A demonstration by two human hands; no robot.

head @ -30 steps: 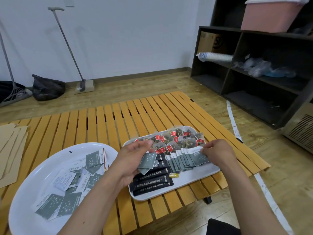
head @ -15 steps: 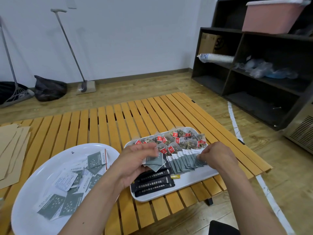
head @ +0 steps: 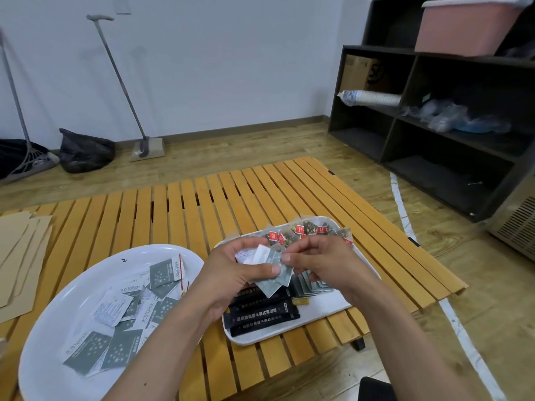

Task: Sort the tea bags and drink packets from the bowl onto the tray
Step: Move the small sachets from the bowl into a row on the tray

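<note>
A fan of grey-green packets (head: 272, 277) is held above the white tray (head: 324, 314), which carries black stick packets (head: 262, 312), overlapped grey sachets (head: 311, 283) and red-tagged tea bags (head: 301, 231). The white bowl (head: 52, 299) to the left holds loose grey and white packets (head: 124, 316).

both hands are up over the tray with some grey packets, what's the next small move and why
Probably the right hand should draw one grey packet off the small stack gripped by the left hand and lay it onto the overlapping grey row on the white tray. The row lies directly below the hands, and more grey packets wait in the white bowl.
</note>
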